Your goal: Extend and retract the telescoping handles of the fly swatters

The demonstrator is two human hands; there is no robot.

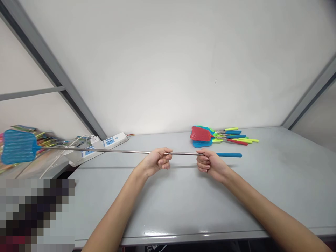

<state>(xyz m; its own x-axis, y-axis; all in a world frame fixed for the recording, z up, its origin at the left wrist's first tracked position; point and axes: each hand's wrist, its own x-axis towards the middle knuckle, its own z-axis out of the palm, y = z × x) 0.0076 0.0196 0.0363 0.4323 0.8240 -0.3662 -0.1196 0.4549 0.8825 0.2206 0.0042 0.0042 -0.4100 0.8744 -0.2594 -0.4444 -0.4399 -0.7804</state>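
Note:
A blue fly swatter with a long, thin metal rod is stretched out level above the table, its head at the far left and its blue grip at the right. Around the middle of the rod, my left hand is closed, thumb and forefinger pinching the metal. My right hand grips the rod just beside the blue handle, fingers curled. Behind the right hand lies a pile of fly swatters in red, blue and yellow-green, heads to the left and handles to the right.
A white power strip with a plugged-in charger and cables lies at the table's left end. Beyond it are several colourful packaged items. The grey table meets a white wall at the back. The lower left corner is pixelated.

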